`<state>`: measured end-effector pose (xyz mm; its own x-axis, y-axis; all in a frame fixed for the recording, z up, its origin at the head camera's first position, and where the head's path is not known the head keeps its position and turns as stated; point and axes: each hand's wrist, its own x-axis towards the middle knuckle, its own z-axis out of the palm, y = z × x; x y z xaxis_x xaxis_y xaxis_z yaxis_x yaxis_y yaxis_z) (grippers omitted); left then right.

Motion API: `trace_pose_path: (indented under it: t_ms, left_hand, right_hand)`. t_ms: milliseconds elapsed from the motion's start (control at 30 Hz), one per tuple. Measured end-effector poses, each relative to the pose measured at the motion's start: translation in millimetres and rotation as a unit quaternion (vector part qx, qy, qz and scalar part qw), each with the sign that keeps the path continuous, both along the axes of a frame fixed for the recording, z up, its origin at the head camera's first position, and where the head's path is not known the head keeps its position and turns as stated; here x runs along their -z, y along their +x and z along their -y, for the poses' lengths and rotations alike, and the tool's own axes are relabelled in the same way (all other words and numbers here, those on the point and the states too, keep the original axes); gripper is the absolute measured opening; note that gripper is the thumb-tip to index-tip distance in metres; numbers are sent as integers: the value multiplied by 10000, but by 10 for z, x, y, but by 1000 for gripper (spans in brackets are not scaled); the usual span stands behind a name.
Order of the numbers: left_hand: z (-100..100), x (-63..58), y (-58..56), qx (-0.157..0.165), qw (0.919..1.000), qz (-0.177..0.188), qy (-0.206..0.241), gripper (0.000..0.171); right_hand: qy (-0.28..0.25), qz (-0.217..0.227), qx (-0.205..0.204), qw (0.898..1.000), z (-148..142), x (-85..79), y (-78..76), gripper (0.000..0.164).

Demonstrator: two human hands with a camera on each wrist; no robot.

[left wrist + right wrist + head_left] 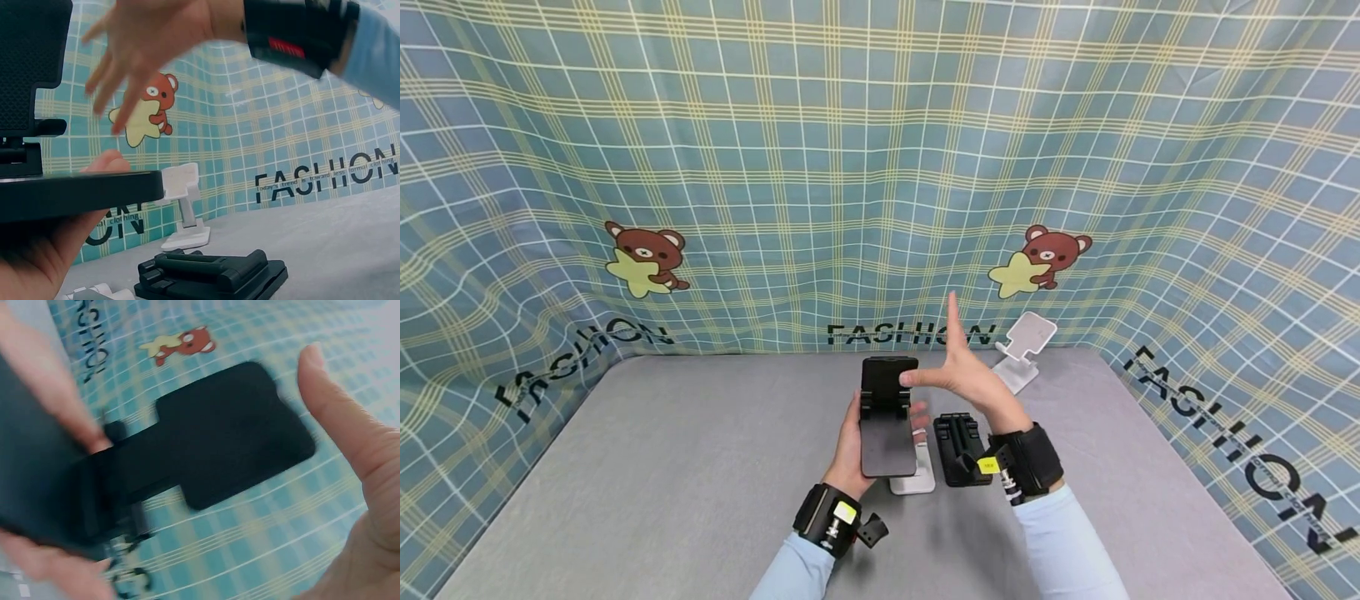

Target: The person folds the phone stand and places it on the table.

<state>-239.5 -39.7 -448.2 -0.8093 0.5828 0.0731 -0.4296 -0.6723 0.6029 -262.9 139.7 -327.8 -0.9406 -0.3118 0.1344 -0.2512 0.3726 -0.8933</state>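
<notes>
My left hand (847,450) holds a black folding phone stand (887,450) above the table, gripping its flat base from below with fingers at both sides. The upper plate (231,434) of that stand is swung out from the base on its hinge. Beside this plate is my right hand (976,385), fingers extended and thumb spread apart. In the right wrist view the right thumb (334,403) stands off from the plate's edge. The left wrist view shows the right hand blurred above the held stand.
A second black phone stand (952,432) lies folded on the grey table (715,467) below my right hand. A white stand (917,484) lies partly hidden beneath the held one. Another white stand (1030,335) stands unfolded at the back right, near the checked curtain (865,208).
</notes>
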Motion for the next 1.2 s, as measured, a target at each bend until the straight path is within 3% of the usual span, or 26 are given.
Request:
trace_pose_path:
  t_ms: [133, 233, 300, 400, 533, 667, 933, 1200]
  left_hand:
    - [-20, 20, 0, -39, 9999, 57, -80, 73]
    - [-38, 47, -1, 48, 10000, 43, -51, 73]
    - [-39, 68, -3, 110, 9999, 20, -53, 73]
    - [-40, 84, -7, 153, 9999, 30, -63, 73]
    - [-35, 74, -6, 112, 9999, 62, -7, 70]
    - [-28, 58, -4, 14, 9999, 132, 23, 69]
    - [-13, 68, -8, 78, 9997, 173, 155, 68]
    - [17, 56, 8, 12, 10000, -68, -17, 65]
  right_hand:
    - [718, -992, 249, 9922, 95, -165, 70, 137]
    - [1577, -1516, 361, 9751, 216, -202, 108, 133]
    - [2083, -1751, 203, 9621, 292, -198, 120, 125]
    - [2482, -1806, -343, 9511, 362, -166, 124, 105]
    - [2641, -1855, -941, 9418, 403, -115, 113, 72]
    - [2702, -2187, -1002, 9322, 422, -89, 109, 51]
    - [2705, -2453, -847, 9271, 436, -46, 150, 43]
    - [2802, -3038, -579, 9088, 447, 53, 213, 40]
